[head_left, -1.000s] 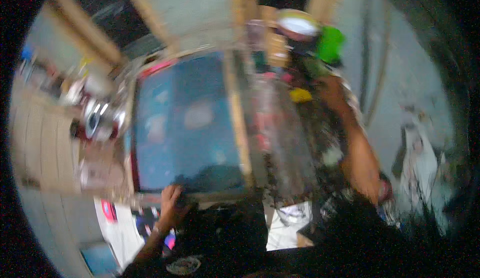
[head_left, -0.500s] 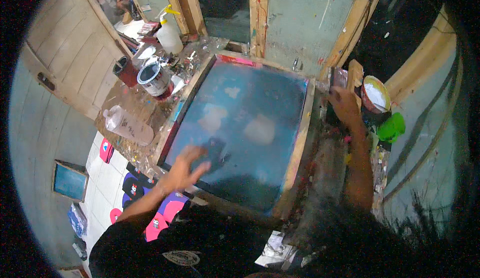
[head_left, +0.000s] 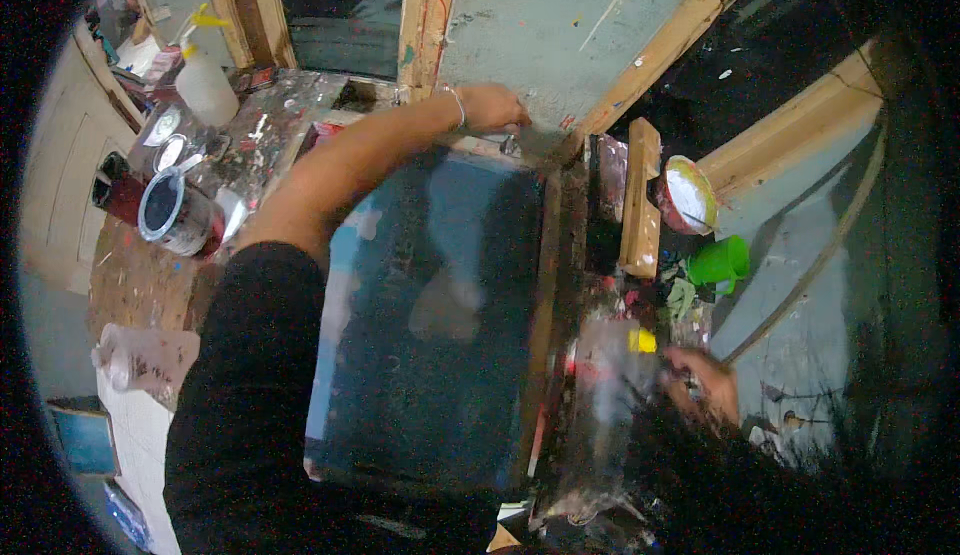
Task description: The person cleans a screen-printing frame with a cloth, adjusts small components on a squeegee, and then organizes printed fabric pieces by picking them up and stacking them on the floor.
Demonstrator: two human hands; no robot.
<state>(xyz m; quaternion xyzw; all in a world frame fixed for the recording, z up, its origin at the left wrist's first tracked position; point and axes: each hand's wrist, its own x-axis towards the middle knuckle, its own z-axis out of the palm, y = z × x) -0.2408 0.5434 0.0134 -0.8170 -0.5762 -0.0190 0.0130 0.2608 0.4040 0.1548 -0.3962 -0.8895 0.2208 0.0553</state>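
My left arm stretches across a screen-printing frame (head_left: 450, 275) with blue-teal mesh. At the frame's far edge, my left hand (head_left: 492, 109) has its fingers curled just above a small metal clamp bolt (head_left: 510, 146). Whatever lies in those fingers is hidden. My right hand (head_left: 706, 387) is low on the right, over the stained bench top. Blur and dark strands in front hide its fingers. Close by it lies a small yellow thing (head_left: 642, 340).
A wooden-handled squeegee (head_left: 642, 200), a bowl of white paste (head_left: 688, 195) and a green cup (head_left: 718, 260) stand at right. To the left are a paint can (head_left: 175, 210), a spray bottle (head_left: 207, 88) and a translucent plastic container (head_left: 150, 358).
My left hand has gone from the frame's near left to its far edge. My right hand has drawn back toward me from beside the squeegee. The view has turned right.
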